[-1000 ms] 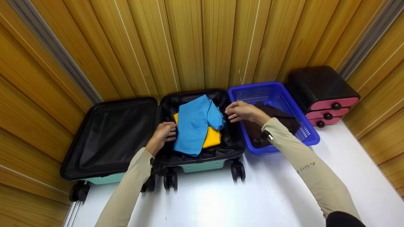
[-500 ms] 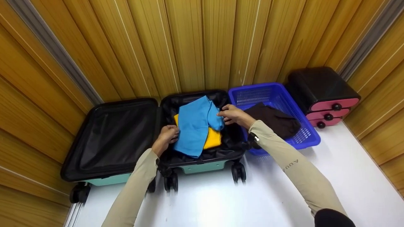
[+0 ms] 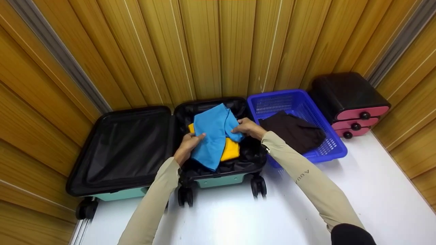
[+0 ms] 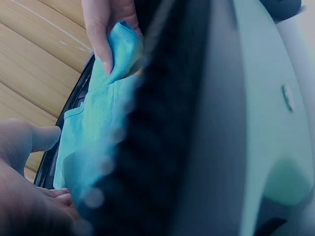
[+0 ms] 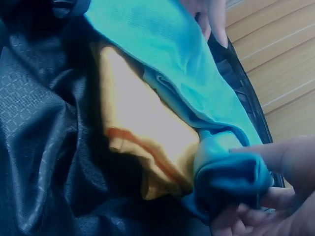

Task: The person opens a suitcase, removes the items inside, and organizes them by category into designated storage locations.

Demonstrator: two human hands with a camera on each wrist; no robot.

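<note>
A blue folded garment (image 3: 212, 131) lies in the right half of an open suitcase (image 3: 218, 176), over a folded yellow cloth (image 3: 230, 149). My left hand (image 3: 188, 145) holds the garment's left edge, thumb on top and fingers beneath; in the left wrist view the thumb of that hand (image 4: 29, 172) stands a little off the fabric. On the other side, my right hand (image 3: 249, 127) pinches the rolled right part of the garment between thumb and fingers. Up close, the right wrist view shows this right hand (image 5: 280, 191) around the bunched blue end (image 5: 231, 177).
The suitcase's other half (image 3: 126, 146) lies open at left, with a black lining. A blue plastic basket (image 3: 335, 149) with a dark brown garment (image 3: 294, 131) stands close at right. Beyond it is a black drawer box (image 3: 347, 92) with pink fronts. Wood-patterned panels (image 3: 218, 51) rise behind.
Both hands have moved in toward the blue garment, the right one leftward from over the basket side. Each now grips a side of it; the garment lies in nearly the same place.
</note>
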